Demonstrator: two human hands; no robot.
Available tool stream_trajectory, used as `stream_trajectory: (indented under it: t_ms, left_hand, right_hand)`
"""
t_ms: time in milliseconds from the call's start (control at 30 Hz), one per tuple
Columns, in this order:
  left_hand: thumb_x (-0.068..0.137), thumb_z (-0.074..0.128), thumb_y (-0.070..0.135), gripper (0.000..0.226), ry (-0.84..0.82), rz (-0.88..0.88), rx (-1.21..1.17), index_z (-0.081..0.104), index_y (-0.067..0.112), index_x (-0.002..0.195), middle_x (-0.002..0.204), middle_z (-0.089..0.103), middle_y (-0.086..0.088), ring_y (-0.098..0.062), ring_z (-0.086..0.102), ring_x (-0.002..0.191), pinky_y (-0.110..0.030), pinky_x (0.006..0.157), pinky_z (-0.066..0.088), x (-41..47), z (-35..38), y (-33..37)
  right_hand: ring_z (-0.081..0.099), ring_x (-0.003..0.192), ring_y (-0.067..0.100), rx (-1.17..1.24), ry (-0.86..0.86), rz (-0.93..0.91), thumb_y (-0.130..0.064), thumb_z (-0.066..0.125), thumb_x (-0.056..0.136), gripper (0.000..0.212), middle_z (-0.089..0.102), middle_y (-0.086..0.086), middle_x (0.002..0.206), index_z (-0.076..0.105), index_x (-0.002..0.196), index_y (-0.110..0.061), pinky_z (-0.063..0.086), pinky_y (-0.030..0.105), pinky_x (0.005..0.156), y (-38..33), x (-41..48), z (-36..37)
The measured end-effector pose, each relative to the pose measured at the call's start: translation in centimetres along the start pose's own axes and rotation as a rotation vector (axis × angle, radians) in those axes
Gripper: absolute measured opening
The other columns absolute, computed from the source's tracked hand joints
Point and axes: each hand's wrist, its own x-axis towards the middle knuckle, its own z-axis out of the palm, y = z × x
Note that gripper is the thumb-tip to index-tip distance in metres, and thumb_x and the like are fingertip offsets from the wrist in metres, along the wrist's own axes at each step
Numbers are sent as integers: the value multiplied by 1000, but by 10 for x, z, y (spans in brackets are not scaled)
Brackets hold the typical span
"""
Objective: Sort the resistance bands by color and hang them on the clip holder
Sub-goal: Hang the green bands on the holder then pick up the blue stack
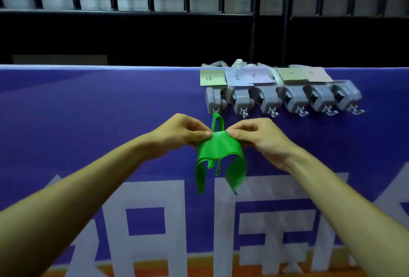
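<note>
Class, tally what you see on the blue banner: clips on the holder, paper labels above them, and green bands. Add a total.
Clips: 6
Paper labels: 5
Green bands: 2 (one hung, one held)
Total: 13

Six grey clips [242,99] line the clip holder [283,97]. Five paper labels [213,77] sit above it, with two green bands [218,146] and two hands below it: left hand [179,135], right hand [259,137].

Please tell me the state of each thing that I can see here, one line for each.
left hand: pinches the folded green band
right hand: pinches the same band
folded green band: held up, ends hanging down
narrow green loop: hangs from the leftmost hook
clip holder: other five hooks bare
</note>
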Motion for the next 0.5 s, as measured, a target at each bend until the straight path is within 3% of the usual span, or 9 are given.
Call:
stream_trajectory:
  t_ms: [233, 400, 500]
  left_hand:
    - [87, 65, 10, 10, 252, 11, -178, 71, 3, 92, 85, 68, -12, -16, 61, 77, -33, 80, 52, 37, -10, 12]
    - [87, 65, 8, 8, 315, -86, -281, 69, 2, 92, 76, 65, -11, -14, 59, 63, -23, 63, 52, 62, -4, 7]
    - [88, 65, 7, 6, 364, -155, -350, 68, 3, 92, 75, 62, -10, -15, 52, 61, -25, 63, 46, 72, 0, 0]
  right_hand:
    - [63, 67, 8, -71, 138, 10, -14, 74, 82, 3, 72, 2, 76, 74, 85, -13, 50, 21, 64, -29, 46, -14]
    - [57, 59, 6, -237, 262, 75, -15, 77, 77, 8, 67, -3, 64, 73, 71, -18, 41, 15, 50, -20, 77, -14]
    - [65, 83, 13, -398, 299, 83, -20, 78, 74, 6, 73, -1, 79, 75, 70, -23, 51, 25, 70, -9, 91, -13]
